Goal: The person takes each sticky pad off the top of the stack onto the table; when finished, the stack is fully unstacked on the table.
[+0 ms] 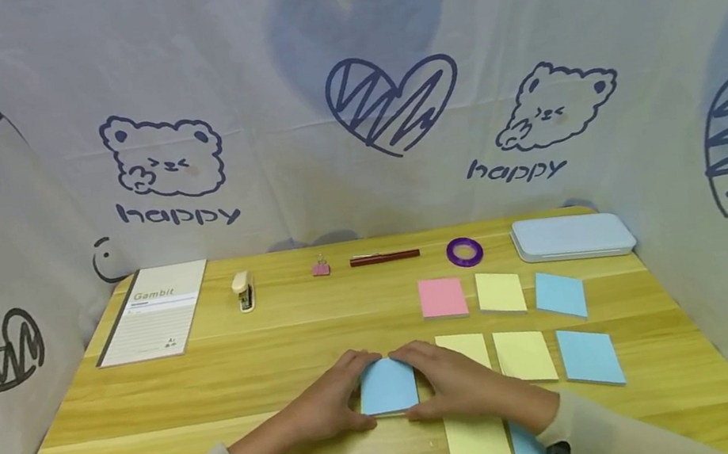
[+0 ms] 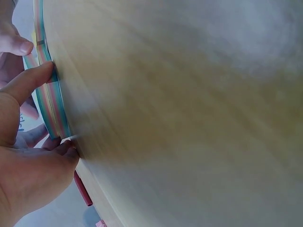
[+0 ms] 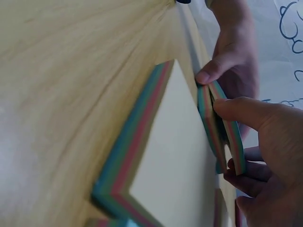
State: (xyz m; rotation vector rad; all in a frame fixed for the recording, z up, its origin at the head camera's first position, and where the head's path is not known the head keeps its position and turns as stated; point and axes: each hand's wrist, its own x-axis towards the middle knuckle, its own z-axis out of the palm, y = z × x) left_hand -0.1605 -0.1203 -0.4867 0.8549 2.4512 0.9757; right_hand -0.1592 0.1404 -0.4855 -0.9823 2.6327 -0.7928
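A blue-topped stack of sticky notes [image 1: 387, 386] is held between both hands near the front middle of the table. My left hand [image 1: 325, 405] grips its left side, thumb at the near corner and fingers at the far one. On the opposite side my right hand [image 1: 458, 384] grips it likewise. Striped edges in blue, pink and yellow show on the stack [image 2: 51, 104] in the left wrist view. In the right wrist view a narrow gap parts two layered pads [image 3: 231, 130] between the hands. A yellow-topped pad [image 3: 165, 156] lies just beside them.
Right of the hands lie yellow pads [image 1: 525, 356], blue pads [image 1: 590, 356] and a pink pad [image 1: 442, 297], some partly under the right forearm. Along the back are a notebook [image 1: 154, 314], stapler [image 1: 244, 290], binder clip [image 1: 320, 268], pen [image 1: 385, 257], purple tape roll [image 1: 463, 241] and pale blue case [image 1: 572, 236].
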